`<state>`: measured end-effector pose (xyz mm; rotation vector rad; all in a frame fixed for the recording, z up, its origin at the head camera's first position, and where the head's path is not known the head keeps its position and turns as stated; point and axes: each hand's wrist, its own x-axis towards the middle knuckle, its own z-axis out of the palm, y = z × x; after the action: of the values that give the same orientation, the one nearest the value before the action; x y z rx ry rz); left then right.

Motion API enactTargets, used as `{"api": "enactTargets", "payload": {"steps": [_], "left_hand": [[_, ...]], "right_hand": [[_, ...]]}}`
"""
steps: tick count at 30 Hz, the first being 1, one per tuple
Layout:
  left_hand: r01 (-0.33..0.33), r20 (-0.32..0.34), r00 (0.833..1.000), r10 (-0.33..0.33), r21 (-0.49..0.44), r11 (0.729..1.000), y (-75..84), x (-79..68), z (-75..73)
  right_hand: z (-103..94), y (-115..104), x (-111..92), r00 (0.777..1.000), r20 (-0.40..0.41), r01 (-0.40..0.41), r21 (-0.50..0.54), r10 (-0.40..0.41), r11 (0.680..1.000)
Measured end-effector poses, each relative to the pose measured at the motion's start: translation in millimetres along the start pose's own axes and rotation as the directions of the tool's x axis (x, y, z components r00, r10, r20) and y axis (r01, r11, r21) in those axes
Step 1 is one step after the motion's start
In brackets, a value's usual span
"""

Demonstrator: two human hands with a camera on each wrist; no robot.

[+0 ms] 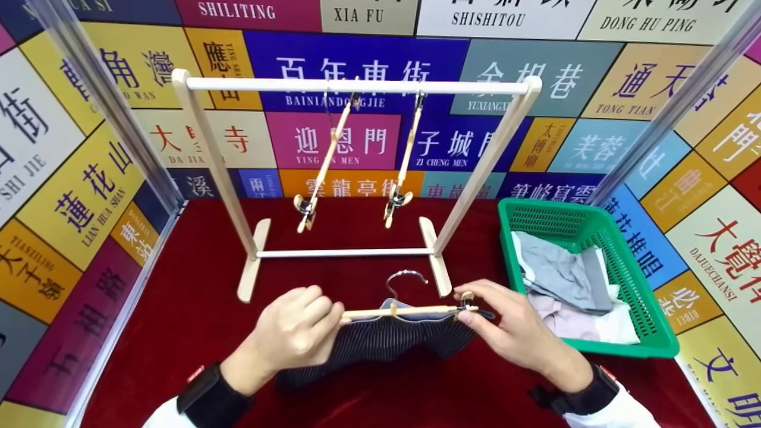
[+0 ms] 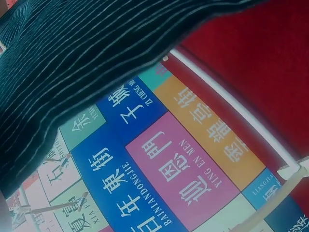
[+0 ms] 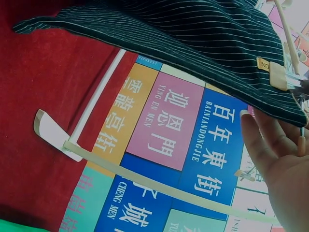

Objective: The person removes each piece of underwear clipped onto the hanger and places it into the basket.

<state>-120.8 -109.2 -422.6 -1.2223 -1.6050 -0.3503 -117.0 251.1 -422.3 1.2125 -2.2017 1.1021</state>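
Observation:
A wooden clip hanger [image 1: 410, 310] with a metal hook lies level between both hands. From it hangs a dark pinstriped garment [image 1: 380, 342], its waistband along the bar. My left hand [image 1: 300, 330] grips the hanger's left end with curled fingers, hiding whatever clip is there. At the other end, my right hand [image 1: 505, 324] pinches the clip between thumb and fingers. The right wrist view shows that clip [image 3: 279, 76] on the edge of the striped cloth, beside a small yellow label [image 3: 263, 64]. In the left wrist view the cloth [image 2: 72, 63] covers the upper left.
Beyond the hands stands a wooden rack [image 1: 205, 148] with a white top rail [image 1: 255, 85], on which two clip hangers hang. At the right, a green basket [image 1: 657, 321] holds folded grey, white and pale pink clothes [image 1: 565, 276]. Dark red cloth [image 1: 196, 267] covers the table.

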Motion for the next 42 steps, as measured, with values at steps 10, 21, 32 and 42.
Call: {"api": "enactTargets", "payload": {"steps": [10, 21, 32, 42], "left_hand": [[0.011, 0.042, 0.999, -0.009, -0.027, 1.000, 2.5, -4.1, 3.1], [0.020, 0.054, 0.998, -0.018, -0.036, 0.999, 4.6, -3.8, 5.9], [0.037, 0.060, 0.998, -0.034, -0.047, 0.998, 8.5, -3.0, 11.7], [0.042, 0.065, 0.997, -0.039, -0.050, 0.998, 11.5, -2.9, 15.5]], "right_hand": [[-3.8, 4, -8, 0.995, -0.068, 0.071, 0.027, -0.069, 0.997], [-6.3, 4, -8, 0.995, -0.066, 0.074, 0.063, -0.070, 0.995], [-4.0, 8, -10, 0.991, -0.113, 0.082, 0.066, -0.074, 0.994], [-3.6, 8, -11, 0.988, -0.123, 0.099, 0.027, -0.095, 0.995]]}}
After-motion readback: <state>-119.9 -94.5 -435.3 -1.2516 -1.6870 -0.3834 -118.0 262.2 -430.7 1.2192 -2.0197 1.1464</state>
